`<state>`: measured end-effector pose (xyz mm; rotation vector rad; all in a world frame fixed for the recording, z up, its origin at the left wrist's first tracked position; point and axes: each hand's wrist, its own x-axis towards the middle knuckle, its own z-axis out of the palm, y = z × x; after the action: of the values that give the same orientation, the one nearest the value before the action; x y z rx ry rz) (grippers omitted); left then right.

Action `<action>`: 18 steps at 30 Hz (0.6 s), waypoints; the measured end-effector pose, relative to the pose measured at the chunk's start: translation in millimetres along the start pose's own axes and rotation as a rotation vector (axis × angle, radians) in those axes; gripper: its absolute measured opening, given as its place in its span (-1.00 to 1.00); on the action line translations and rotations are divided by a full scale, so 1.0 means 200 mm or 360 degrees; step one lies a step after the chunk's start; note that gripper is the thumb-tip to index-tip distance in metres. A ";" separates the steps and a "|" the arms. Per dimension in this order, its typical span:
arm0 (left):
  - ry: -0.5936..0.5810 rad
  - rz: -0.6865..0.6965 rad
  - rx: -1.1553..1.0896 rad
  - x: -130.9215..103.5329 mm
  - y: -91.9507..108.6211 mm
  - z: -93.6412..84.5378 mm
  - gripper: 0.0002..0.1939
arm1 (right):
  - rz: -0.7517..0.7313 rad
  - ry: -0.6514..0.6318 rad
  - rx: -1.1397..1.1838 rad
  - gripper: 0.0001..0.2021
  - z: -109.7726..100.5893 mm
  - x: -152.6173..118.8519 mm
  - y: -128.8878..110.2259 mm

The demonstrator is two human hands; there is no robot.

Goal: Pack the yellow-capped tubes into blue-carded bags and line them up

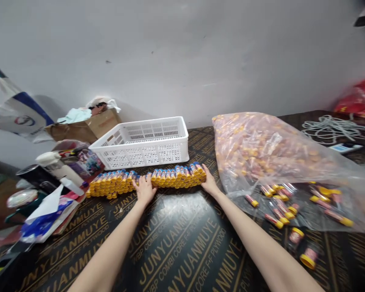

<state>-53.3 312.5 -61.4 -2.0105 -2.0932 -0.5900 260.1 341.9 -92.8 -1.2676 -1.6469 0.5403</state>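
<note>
A long stacked row of small tubes (178,177) with yellow caps and blue far ends lies across the dark board. My left hand (145,190) presses into the row near its middle, with the fingers spread over the tubes and the thumb against their side. Against the right end of the row, my right hand (210,182) is curved, its fingertips partly hidden behind the tubes. The section between both hands is squeezed from its two sides. Left of my left hand, the row goes on as another stacked group of tubes (111,184).
Behind the row stands a white plastic basket (142,152). A clear bag (255,146) full of yellow-capped tubes lies to the right, with loose tubes (280,207) at its mouth. A cardboard box (85,127), bottles and bags crowd the left. White cable (331,127) lies far right.
</note>
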 end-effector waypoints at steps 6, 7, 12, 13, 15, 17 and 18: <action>-0.0061 -0.0124 0.0132 -0.03 0.06 -0.07 -0.16 | 0.0032 0.0116 -0.0188 -0.03 0.01 -0.01 -0.11; -0.0067 -0.0142 0.0094 -0.05 0.07 -0.09 -0.15 | 0.0031 0.0143 -0.0228 -0.03 0.00 -0.03 -0.15; -0.0042 -0.0222 -0.0177 -0.34 -0.03 -0.28 -0.28 | -0.0044 0.0185 -0.0418 -0.36 -0.28 -0.30 -0.27; -0.0078 -0.0204 -0.0268 -0.45 -0.08 -0.32 -0.29 | -0.0025 0.0189 -0.0463 -0.51 -0.39 -0.37 -0.27; -0.0167 -0.0171 -0.0528 -0.71 -0.18 -0.39 -0.35 | 0.0104 0.0260 -0.0572 -0.72 -0.65 -0.49 -0.21; -0.0238 -0.0311 -0.0748 -1.01 -0.21 -0.45 -0.52 | 0.0334 0.0407 -0.0704 -0.76 -0.91 -0.55 -0.12; -0.0320 -0.0392 -0.0848 -1.15 -0.19 -0.48 -0.57 | 0.0466 0.0476 -0.0772 -0.72 -1.00 -0.56 -0.07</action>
<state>-89.3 62.9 -70.6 -2.1515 -2.5364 -1.1351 429.5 195.7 -38.8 -1.8645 -1.3880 0.1058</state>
